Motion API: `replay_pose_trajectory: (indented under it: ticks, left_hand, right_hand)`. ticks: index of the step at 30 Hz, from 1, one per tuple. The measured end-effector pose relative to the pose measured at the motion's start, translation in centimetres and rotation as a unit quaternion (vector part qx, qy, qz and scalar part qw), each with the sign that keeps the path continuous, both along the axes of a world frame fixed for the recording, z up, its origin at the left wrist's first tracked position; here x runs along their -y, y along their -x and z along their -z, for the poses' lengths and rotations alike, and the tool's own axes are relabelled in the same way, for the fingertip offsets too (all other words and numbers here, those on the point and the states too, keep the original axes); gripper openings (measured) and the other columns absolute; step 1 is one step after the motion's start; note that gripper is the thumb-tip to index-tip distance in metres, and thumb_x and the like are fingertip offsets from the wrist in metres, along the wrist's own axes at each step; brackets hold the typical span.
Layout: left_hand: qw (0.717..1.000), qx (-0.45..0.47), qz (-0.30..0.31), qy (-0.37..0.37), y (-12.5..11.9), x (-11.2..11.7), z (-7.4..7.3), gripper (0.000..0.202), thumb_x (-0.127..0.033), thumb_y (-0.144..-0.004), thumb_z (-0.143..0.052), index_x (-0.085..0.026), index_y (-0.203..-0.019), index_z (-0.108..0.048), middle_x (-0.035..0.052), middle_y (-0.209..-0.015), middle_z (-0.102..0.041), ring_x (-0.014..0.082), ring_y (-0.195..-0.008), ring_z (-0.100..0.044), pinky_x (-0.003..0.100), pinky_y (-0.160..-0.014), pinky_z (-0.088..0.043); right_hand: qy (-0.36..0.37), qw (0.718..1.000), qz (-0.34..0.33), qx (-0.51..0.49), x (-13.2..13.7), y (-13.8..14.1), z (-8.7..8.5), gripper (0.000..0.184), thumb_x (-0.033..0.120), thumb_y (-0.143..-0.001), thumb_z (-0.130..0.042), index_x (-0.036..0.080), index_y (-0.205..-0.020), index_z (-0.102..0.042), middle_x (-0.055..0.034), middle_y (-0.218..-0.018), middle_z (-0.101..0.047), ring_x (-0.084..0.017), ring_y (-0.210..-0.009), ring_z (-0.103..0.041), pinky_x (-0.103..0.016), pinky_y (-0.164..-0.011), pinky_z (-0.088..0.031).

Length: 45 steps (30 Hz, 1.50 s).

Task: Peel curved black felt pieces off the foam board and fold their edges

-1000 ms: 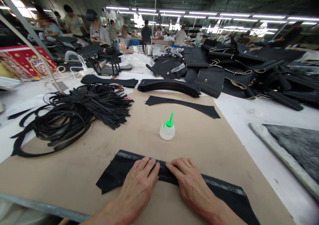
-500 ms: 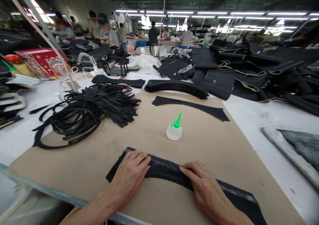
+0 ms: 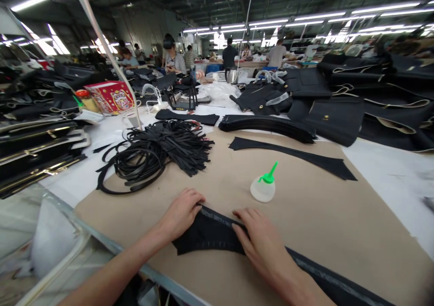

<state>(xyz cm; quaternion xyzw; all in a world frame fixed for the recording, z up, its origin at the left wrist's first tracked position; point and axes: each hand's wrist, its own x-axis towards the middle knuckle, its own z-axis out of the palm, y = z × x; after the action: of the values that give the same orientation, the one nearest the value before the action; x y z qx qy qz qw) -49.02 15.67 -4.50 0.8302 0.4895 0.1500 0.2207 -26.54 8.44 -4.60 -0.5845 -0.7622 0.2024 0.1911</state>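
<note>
A long, curved black leather-like strip (image 3: 215, 233) lies on brown paper close in front of me, a whitish band running along its far edge. My left hand (image 3: 182, 213) has its fingers closed on the strip's upper left corner. Further along the same edge, my right hand (image 3: 262, 240) grips it between thumb and fingers and hides its middle part. Beyond my hands stands a round translucent bottle (image 3: 263, 190) with a green nozzle. Behind the bottle lies another curved black strip (image 3: 291, 154).
A bundle of thin black straps (image 3: 159, 154) lies at left on the brown paper (image 3: 217, 175). Further back are a stack of curved black pieces (image 3: 266, 127), a red box (image 3: 110, 97) and black bag parts (image 3: 335, 116). The table's metal edge (image 3: 101, 238) runs at lower left. People work behind.
My view has turned left. My left hand has moved along the strip to its left corner, and the strip's left end is now opened out flat. My right hand has also shifted leftward along the edge.
</note>
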Motion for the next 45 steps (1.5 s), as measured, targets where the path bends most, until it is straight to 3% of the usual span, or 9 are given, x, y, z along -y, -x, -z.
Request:
replay_pose_trajectory:
  ticks: [4, 8, 14, 21, 23, 27, 33, 39, 45]
  left_hand:
    - [0.999, -0.012, 0.016, 0.025, 0.1, -0.5, -0.5, 0.017, -0.006, -0.079, -0.054, -0.018, -0.088, -0.062, 0.0022, -0.089, -0.059, 0.0192, -0.093, -0.05, 0.031, -0.083, -0.039]
    - [0.998, -0.007, 0.038, 0.051, 0.4, -1.0, -1.0, 0.015, -0.008, -0.073, -0.056, -0.018, -0.082, -0.063, 0.0019, -0.083, -0.056, 0.0188, -0.088, -0.049, 0.029, -0.077, -0.037]
    - [0.991, 0.036, 0.062, 0.112, 0.9, -2.1, -0.9, 0.013, -0.011, -0.071, -0.055, -0.017, -0.08, -0.061, 0.0014, -0.086, -0.057, 0.0162, -0.086, -0.052, 0.025, -0.075, -0.038]
    - [0.976, 0.083, 0.08, 0.184, 1.0, -2.6, -0.5, 0.023, -0.018, -0.084, -0.043, -0.017, -0.103, -0.056, -0.0023, -0.077, -0.06, 0.0122, -0.071, -0.055, 0.02, -0.063, -0.04]
    - [0.979, 0.072, 0.082, 0.17, 0.8, -2.6, -0.8, 0.025, -0.02, -0.086, -0.042, -0.018, -0.105, -0.059, -0.0019, -0.08, -0.063, 0.0125, -0.074, -0.056, 0.021, -0.066, -0.041]
    - [0.984, 0.04, 0.095, 0.144, 0.6, -2.7, -1.2, 0.023, -0.019, -0.085, -0.046, -0.019, -0.091, -0.067, -0.0009, -0.088, -0.067, 0.0139, -0.085, -0.06, 0.022, -0.075, -0.042]
    - [0.994, -0.008, 0.09, 0.066, 0.2, -2.3, -1.3, 0.021, -0.011, -0.08, -0.051, -0.02, -0.087, -0.069, 0.0005, -0.087, -0.067, 0.0163, -0.087, -0.058, 0.025, -0.078, -0.041]
    - [0.993, -0.045, 0.108, -0.006, -0.2, -1.5, -0.7, 0.022, -0.008, -0.085, -0.048, -0.018, -0.086, -0.068, 0.0036, -0.087, -0.062, 0.0175, -0.089, -0.054, 0.028, -0.081, -0.04]
    - [0.955, -0.146, 0.185, -0.18, 0.3, -0.4, 0.0, 0.02, -0.01, -0.09, -0.045, -0.018, -0.087, -0.063, 0.0036, -0.088, -0.059, 0.019, -0.087, -0.05, 0.033, -0.078, -0.039]
  right_hand:
    - [0.001, 0.996, 0.013, 0.086, -1.5, 2.9, -0.3, 0.012, 0.02, -0.092, -0.054, 0.018, -0.103, -0.06, -0.0071, -0.1, -0.059, -0.028, -0.098, -0.049, -0.045, -0.085, -0.037]
    - [0.006, 0.993, 0.019, 0.112, -2.4, 3.6, -0.2, 0.006, 0.021, -0.09, -0.056, 0.019, -0.094, -0.06, -0.0063, -0.095, -0.059, -0.027, -0.094, -0.05, -0.043, -0.081, -0.035]
    - [0.038, 0.998, 0.022, 0.037, -2.9, 3.4, -0.2, 0.005, 0.015, -0.083, -0.061, 0.02, -0.084, -0.06, -0.0031, -0.092, -0.057, -0.023, -0.092, -0.05, -0.035, -0.076, -0.031]
    - [0.08, 0.996, 0.022, -0.044, -3.4, 2.5, -0.1, 0.013, 0.008, -0.078, -0.057, 0.02, -0.082, -0.057, 0.0024, -0.077, -0.059, -0.016, -0.078, -0.051, -0.029, -0.069, -0.029]
    - [0.082, 0.995, 0.023, -0.058, -3.6, 2.4, 0.1, 0.018, 0.006, -0.077, -0.056, 0.02, -0.088, -0.058, 0.0027, -0.077, -0.059, -0.015, -0.076, -0.052, -0.028, -0.068, -0.03]
    - [0.076, 0.995, 0.014, -0.06, -3.6, 2.3, 0.3, 0.028, 0.006, -0.077, -0.055, 0.022, -0.099, -0.061, 0.002, -0.084, -0.062, -0.016, -0.082, -0.054, -0.028, -0.073, -0.032]
    - [0.034, 0.999, -0.013, -0.023, -3.3, 2.7, 0.3, 0.021, 0.008, -0.088, -0.047, 0.021, -0.091, -0.064, 0.0002, -0.092, -0.063, -0.017, -0.092, -0.054, -0.031, -0.079, -0.033]
    - [-0.023, 0.998, -0.049, 0.028, -3.1, 2.8, 0.6, 0.014, 0.008, -0.088, -0.054, 0.02, -0.091, -0.062, -0.002, -0.092, -0.059, -0.019, -0.093, -0.05, -0.031, -0.081, -0.036]
    - [-0.112, 0.984, -0.1, 0.091, -2.7, 2.7, 1.6, 0.016, 0.005, -0.09, -0.049, 0.017, -0.085, -0.058, -0.0045, -0.089, -0.056, -0.021, -0.087, -0.046, -0.034, -0.078, -0.035]
